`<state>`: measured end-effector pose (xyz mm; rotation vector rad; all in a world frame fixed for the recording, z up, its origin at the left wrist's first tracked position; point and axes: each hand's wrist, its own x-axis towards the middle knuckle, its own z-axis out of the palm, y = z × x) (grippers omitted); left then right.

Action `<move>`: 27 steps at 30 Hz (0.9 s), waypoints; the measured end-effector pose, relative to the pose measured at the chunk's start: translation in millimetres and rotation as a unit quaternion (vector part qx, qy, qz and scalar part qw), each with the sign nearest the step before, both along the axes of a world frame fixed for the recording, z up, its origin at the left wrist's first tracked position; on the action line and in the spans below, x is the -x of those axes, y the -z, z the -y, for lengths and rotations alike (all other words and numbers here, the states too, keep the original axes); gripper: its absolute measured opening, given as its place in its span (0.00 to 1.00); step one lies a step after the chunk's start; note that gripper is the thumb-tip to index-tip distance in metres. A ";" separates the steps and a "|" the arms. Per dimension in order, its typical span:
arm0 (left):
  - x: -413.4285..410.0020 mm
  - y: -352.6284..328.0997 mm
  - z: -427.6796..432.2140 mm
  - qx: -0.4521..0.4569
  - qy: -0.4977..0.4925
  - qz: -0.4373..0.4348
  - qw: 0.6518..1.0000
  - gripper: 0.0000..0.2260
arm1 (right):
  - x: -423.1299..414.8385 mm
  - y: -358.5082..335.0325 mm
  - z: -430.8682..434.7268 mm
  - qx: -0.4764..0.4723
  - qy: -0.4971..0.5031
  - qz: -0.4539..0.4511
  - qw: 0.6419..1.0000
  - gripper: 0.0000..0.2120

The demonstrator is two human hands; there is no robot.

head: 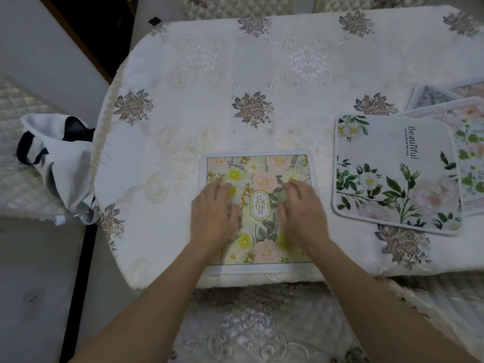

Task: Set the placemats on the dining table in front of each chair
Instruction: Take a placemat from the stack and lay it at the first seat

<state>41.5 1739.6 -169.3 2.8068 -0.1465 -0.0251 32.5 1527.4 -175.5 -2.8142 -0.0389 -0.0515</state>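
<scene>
Off the table's left edge, a white cloth bag (61,163) with dark trim sits slumped on a quilted chair seat (15,163), its side touching the fringe of the tablecloth. The table (262,74) is covered by a cream embroidered cloth with flower clusters, and its rounded left corners show in the view. At the near edge, about midway along the visible stretch, lies a floral placemat (262,163) with a white border and an oval label reading GARDEN; its near border runs along the table's edge. The left hand (213,210) lies flat on the left half of that placemat, palm down, fingers spread and extended toward the far edge, gripping nothing. The right hand (303,208) lies the same way on the right half, open and pressed on the surface, with the oval label showing between the two hands. Both are slightly blurred. Toward the right edge of the table, apart from the first mat, a stack of placemats (445,111) lies fanned and tilted; the top mat (392,174) shows white flowers, green leaves and the word Beautiful, and at least two more peek out beneath it on its far and right sides. Below the table's near edge, a patterned chair cushion (248,323) is seen between the forearms.
</scene>
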 end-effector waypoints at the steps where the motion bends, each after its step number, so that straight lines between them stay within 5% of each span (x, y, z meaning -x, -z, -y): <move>1: 0.8 5.6 8.0 -0.009 0.041 -0.022 0.999 0.22 | -1.3 6.1 -8.9 0.009 -0.042 -0.013 0.999 0.23; 8: 7.9 33.0 1.9 -0.083 0.086 -0.044 0.992 0.30 | 11.0 28.8 0.9 0.101 -0.091 -0.061 0.989 0.35; 19: -13.9 -2.5 1.2 0.003 0.029 -0.145 0.989 0.29 | 8.3 0.9 30.4 0.009 -0.019 -0.120 0.993 0.36; 22: -23.3 -33.1 10.4 0.064 -0.018 -0.111 0.992 0.27 | 12.5 -29.5 43.3 -0.005 0.017 -0.092 0.996 0.30; 27: -28.6 -78.9 34.2 0.066 0.039 -0.052 0.996 0.27 | 21.9 -85.2 69.4 0.024 0.067 -0.055 0.996 0.27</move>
